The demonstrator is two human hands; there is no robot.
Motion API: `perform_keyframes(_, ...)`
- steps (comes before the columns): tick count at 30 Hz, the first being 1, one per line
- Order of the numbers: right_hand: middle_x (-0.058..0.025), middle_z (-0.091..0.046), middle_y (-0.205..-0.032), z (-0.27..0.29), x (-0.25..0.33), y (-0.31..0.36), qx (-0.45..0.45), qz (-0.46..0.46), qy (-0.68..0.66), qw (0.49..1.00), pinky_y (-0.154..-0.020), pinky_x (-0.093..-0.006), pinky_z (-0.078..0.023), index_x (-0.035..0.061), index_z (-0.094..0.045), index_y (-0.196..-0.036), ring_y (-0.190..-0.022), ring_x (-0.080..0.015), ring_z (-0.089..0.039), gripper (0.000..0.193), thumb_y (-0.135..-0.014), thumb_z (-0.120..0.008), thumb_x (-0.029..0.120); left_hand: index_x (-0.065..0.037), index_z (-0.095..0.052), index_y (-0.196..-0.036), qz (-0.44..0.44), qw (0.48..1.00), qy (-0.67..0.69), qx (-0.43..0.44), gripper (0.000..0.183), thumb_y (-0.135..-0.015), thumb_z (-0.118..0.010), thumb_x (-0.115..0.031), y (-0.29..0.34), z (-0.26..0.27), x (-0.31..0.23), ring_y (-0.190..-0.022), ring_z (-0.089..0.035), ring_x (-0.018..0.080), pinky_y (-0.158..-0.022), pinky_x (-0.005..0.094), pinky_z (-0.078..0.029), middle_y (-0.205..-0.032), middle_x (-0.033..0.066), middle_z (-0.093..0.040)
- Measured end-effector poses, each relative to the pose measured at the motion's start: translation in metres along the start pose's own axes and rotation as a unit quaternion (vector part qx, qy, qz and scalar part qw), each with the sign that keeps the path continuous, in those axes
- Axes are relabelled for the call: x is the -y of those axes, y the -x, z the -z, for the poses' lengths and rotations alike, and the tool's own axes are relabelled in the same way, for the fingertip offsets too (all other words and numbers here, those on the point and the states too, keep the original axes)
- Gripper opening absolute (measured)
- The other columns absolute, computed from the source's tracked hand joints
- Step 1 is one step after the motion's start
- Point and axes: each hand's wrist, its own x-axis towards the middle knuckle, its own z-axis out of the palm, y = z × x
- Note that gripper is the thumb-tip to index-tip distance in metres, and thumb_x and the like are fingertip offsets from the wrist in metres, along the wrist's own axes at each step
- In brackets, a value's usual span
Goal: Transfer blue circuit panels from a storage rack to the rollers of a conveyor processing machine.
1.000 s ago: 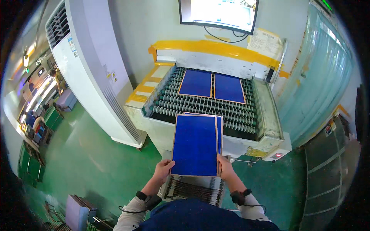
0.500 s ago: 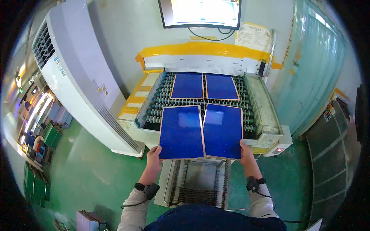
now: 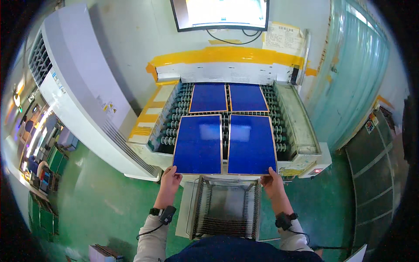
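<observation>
- Pinched at the near outer corners: left grip (image 3: pixel 170 180) closes on the left near panel (image 3: pixel 198 146), right grip (image 3: pixel 273 182) on the right near panel (image 3: pixel 252 146).
- Both blue panels lie side by side, a narrow gap between them, reaching over the machine's front edge above the rollers (image 3: pixel 169 140).
- Beyond them, two rear panels (image 3: pixel 209 98) lie flat on those rollers; that pair looks settled, while the near pair is not yet let go.
- Below, between the forearms, sits a slotted rack (image 3: pixel 228 204).
- Hard to call: whether the near panels' far ends touch the rollers; the fingers underneath are hidden, the rollers mostly covered.
- Up top, the monitor (image 3: pixel 220 14) is cut off and washed out.
</observation>
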Motion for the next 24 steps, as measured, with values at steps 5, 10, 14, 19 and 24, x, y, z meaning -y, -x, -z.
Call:
perform_keyframes(5,-0.0097,-0.061,-0.075,-0.011,0.001,-0.003,-0.046,-0.005,0.003,0.999,-0.061,-0.0356,-0.049,0.0057,-0.057,-0.081,-0.068,-0.0229,-0.060,0.020,-0.085,-0.063,0.024,-0.011,-0.055,-0.084,0.003,1.000,-0.006,-0.006,0.005,-0.088,-0.058,-0.010,-0.005,-0.017,0.005,-0.067,-0.057,0.0126,-0.060,0.0287,-0.048,-0.076,0.0020,-0.060)
perform_keyframes(10,-0.0094,-0.061,-0.074,-0.010,-0.001,-0.011,-0.055,0.004,-0.013,0.998,-0.061,-0.0352,-0.049,0.0063,-0.055,-0.077,-0.068,-0.0240,-0.059,0.020,-0.085,-0.063,0.023,-0.011,-0.055,-0.083,-0.003,1.000,-0.008,-0.014,0.006,-0.087,-0.059,-0.010,-0.019,-0.011,0.005,-0.064,-0.056,0.0130,-0.059,0.0293,-0.047,-0.074,0.0018,-0.060)
perform_keyframes(14,-0.0094,-0.061,-0.074,-0.009,0.001,-0.018,-0.058,0.000,-0.019,0.998,-0.058,-0.0338,-0.049,0.0061,-0.055,-0.077,-0.069,-0.0240,-0.059,0.019,-0.086,-0.062,0.021,-0.011,-0.054,-0.085,-0.002,0.999,-0.012,-0.037,0.006,-0.087,-0.060,-0.009,-0.027,-0.005,0.002,-0.063,-0.056,0.0133,-0.058,0.0301,-0.047,-0.071,0.0015,-0.060)
perform_keyframes(19,-0.0102,-0.060,-0.070,-0.011,-0.001,-0.029,-0.074,-0.002,-0.038,0.997,-0.054,-0.0359,-0.048,0.0067,-0.054,-0.079,-0.061,-0.0243,-0.059,0.017,-0.087,-0.060,0.021,-0.011,-0.053,-0.088,-0.005,1.000,0.003,-0.019,0.007,-0.087,-0.060,-0.010,-0.031,0.001,0.002,-0.064,-0.057,0.0145,-0.061,0.0308,-0.048,-0.074,0.0020,-0.060)
perform_keyframes(24,-0.0091,-0.059,-0.068,0.003,0.011,-0.030,-0.047,0.048,0.020,0.998,-0.056,-0.0361,-0.047,0.0068,-0.055,-0.083,-0.059,-0.0223,-0.059,0.019,-0.088,-0.059,0.025,-0.008,-0.056,-0.092,-0.009,1.000,0.009,0.011,0.007,-0.088,-0.059,-0.013,-0.042,-0.012,0.011,-0.067,-0.058,0.0159,-0.064,0.0321,-0.049,-0.081,0.0039,-0.061)
